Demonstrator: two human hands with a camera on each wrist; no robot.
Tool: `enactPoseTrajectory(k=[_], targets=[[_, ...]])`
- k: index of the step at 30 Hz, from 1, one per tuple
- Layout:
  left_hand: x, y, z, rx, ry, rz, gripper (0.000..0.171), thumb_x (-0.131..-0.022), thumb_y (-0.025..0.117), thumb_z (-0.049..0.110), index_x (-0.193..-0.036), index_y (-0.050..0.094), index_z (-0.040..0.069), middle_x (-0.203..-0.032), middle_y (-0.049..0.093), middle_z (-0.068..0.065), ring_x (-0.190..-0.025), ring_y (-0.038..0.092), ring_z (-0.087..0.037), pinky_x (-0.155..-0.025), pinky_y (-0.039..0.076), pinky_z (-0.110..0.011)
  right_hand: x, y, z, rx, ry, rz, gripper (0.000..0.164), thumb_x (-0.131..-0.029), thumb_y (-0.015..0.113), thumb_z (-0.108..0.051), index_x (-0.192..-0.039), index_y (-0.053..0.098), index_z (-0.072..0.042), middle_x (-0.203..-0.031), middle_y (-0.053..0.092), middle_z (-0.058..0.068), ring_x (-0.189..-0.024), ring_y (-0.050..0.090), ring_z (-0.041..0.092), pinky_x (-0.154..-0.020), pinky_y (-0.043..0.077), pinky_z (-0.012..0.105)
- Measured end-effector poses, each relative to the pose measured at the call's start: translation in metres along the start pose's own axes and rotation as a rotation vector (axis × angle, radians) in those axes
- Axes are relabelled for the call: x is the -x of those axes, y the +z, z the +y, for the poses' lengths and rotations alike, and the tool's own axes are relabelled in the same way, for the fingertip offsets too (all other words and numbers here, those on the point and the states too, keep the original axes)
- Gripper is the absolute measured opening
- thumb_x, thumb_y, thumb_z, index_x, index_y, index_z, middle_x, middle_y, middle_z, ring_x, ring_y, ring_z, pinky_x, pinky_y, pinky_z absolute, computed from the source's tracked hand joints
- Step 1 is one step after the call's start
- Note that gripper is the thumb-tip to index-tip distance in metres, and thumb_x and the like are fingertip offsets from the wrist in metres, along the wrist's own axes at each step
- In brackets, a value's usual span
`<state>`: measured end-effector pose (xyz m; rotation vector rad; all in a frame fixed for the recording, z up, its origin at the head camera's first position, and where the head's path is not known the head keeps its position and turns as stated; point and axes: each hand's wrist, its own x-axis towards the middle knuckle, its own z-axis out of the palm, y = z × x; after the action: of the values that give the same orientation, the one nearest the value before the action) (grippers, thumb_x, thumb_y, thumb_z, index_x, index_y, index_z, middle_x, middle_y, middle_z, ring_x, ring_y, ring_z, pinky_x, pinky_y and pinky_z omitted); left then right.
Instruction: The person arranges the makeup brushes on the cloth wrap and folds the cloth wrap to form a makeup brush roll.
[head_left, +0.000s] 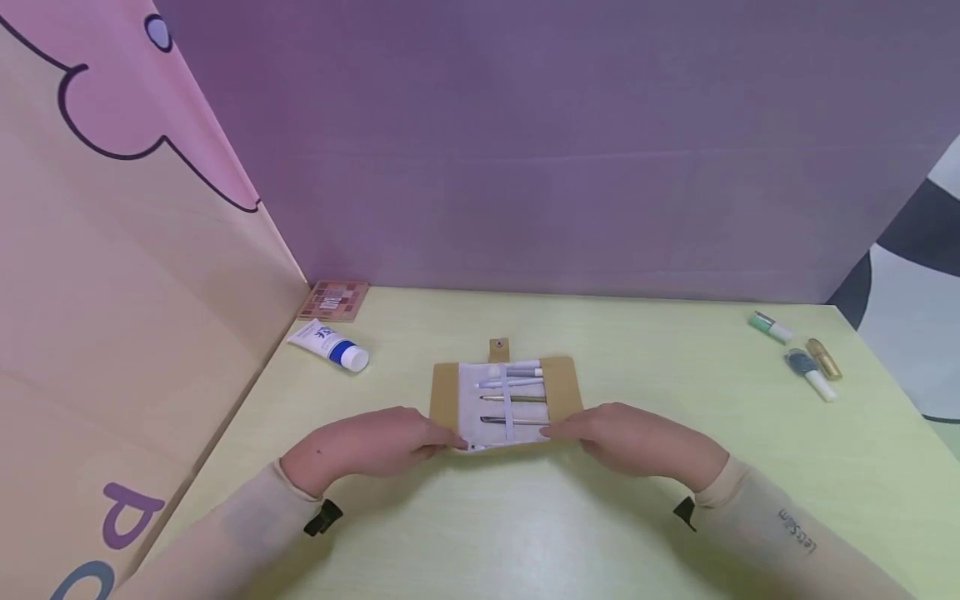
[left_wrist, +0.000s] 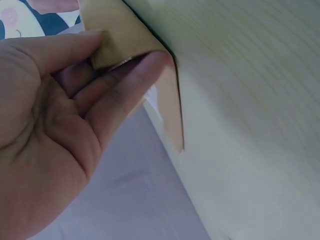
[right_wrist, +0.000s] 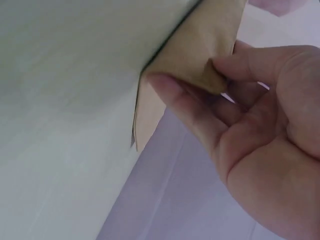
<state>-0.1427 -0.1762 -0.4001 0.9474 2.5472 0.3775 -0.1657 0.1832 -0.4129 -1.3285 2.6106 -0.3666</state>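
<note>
A tan folding pouch (head_left: 562,385) lies open on the table in the head view, its snap tab at the far side. Several slim tools (head_left: 514,399) lie across its pale lining under an elastic strap; their exact kind is too small to tell. My left hand (head_left: 382,440) pinches the near left corner, and my right hand (head_left: 637,437) pinches the near right one. From the left wrist view, the near edge of the pouch (left_wrist: 120,32) bends up between thumb and fingers. The right wrist view shows the pouch (right_wrist: 197,47) held likewise, its near edge raised off the tabletop.
At the back left lie a white tube with a blue band (head_left: 324,343) and a flat reddish checked packet (head_left: 337,301). On the right are a green-and-white bottle (head_left: 769,326), a dark blue one with a white cap (head_left: 812,375) and a gold tube (head_left: 824,358). Fabric walls stand behind and beside.
</note>
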Motion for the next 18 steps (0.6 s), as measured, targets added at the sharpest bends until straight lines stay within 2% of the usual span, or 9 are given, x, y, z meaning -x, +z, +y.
enactPoseTrajectory(k=[2, 4, 7, 9, 10, 12, 14, 18], targets=[[0.000, -0.001, -0.003, 0.032, -0.002, 0.000, 0.031, -0.111, 0.058, 0.018, -0.137, 0.073, 0.024, -0.124, 0.078, 0.005, -0.082, 0.058, -0.003, -0.077, 0.053, -0.022, 0.000, -0.003, 0.006, -0.073, 0.011, -0.026, 0.047, -0.105, 0.057, 0.001, -0.144, 0.070, -0.022, -0.134, 0.077, -0.004, -0.108, 0.074, 0.008, -0.094, 0.062, 0.031], [-0.001, -0.001, -0.008, 0.059, -0.002, 0.007, 0.030, -0.111, 0.058, 0.018, -0.137, 0.072, 0.023, -0.121, 0.078, 0.006, -0.080, 0.059, -0.002, -0.077, 0.053, -0.023, -0.002, -0.006, 0.011, -0.145, 0.017, -0.041, 0.045, -0.106, 0.057, -0.001, -0.144, 0.070, -0.022, -0.121, 0.079, -0.005, -0.092, 0.067, 0.002, -0.085, 0.060, 0.025], [-0.003, -0.002, -0.017, 0.102, -0.011, 0.012, 0.029, -0.111, 0.057, 0.019, -0.138, 0.070, 0.021, -0.116, 0.077, 0.009, -0.082, 0.059, -0.002, -0.079, 0.053, -0.024, -0.008, -0.010, 0.021, -0.251, 0.034, -0.063, 0.042, -0.107, 0.058, -0.003, -0.142, 0.071, -0.021, -0.103, 0.075, -0.006, -0.074, 0.052, -0.001, -0.070, 0.051, 0.020], [-0.005, -0.003, -0.022, 0.131, -0.020, 0.012, 0.030, -0.112, 0.056, 0.020, -0.139, 0.068, 0.020, -0.111, 0.075, 0.009, -0.081, 0.058, -0.002, -0.079, 0.053, -0.025, -0.011, -0.012, 0.026, -0.316, 0.065, -0.073, 0.040, -0.107, 0.058, -0.004, -0.141, 0.071, -0.021, -0.102, 0.073, -0.004, -0.069, 0.050, 0.000, -0.066, 0.050, 0.020], [-0.007, -0.003, -0.024, 0.143, -0.022, 0.014, 0.030, -0.112, 0.055, 0.021, -0.140, 0.068, 0.020, -0.108, 0.074, 0.009, -0.082, 0.058, -0.003, -0.080, 0.053, -0.026, -0.013, -0.013, 0.029, -0.353, 0.086, -0.082, 0.040, -0.107, 0.058, -0.005, -0.141, 0.072, -0.022, -0.104, 0.074, -0.002, -0.068, 0.052, 0.002, -0.065, 0.051, 0.021], [-0.010, -0.004, -0.028, 0.164, -0.029, 0.017, 0.030, -0.113, 0.055, 0.021, -0.140, 0.068, 0.019, -0.102, 0.072, 0.009, -0.082, 0.058, -0.004, -0.081, 0.053, -0.027, -0.016, -0.013, 0.035, -0.401, 0.115, -0.089, 0.040, -0.107, 0.058, -0.005, -0.140, 0.072, -0.024, -0.122, 0.075, 0.000, -0.071, 0.061, 0.004, -0.070, 0.056, 0.023], [-0.014, -0.005, -0.032, 0.179, -0.034, 0.025, 0.029, -0.112, 0.055, 0.021, -0.139, 0.068, 0.018, -0.099, 0.070, 0.009, -0.082, 0.059, -0.005, -0.082, 0.053, -0.028, -0.019, -0.013, 0.041, -0.451, 0.154, -0.094, 0.039, -0.107, 0.058, -0.007, -0.138, 0.072, -0.026, -0.130, 0.075, 0.001, -0.073, 0.068, 0.010, -0.075, 0.061, 0.027], [-0.023, -0.008, -0.040, 0.223, -0.055, 0.047, 0.028, -0.112, 0.057, 0.021, -0.136, 0.069, 0.014, -0.107, 0.073, 0.006, -0.083, 0.062, -0.007, -0.079, 0.054, -0.027, -0.027, -0.012, 0.050, -0.502, 0.187, -0.071, 0.030, -0.106, 0.063, -0.013, -0.133, 0.075, -0.024, -0.127, 0.076, 0.003, -0.085, 0.073, 0.015, -0.077, 0.064, 0.032]])
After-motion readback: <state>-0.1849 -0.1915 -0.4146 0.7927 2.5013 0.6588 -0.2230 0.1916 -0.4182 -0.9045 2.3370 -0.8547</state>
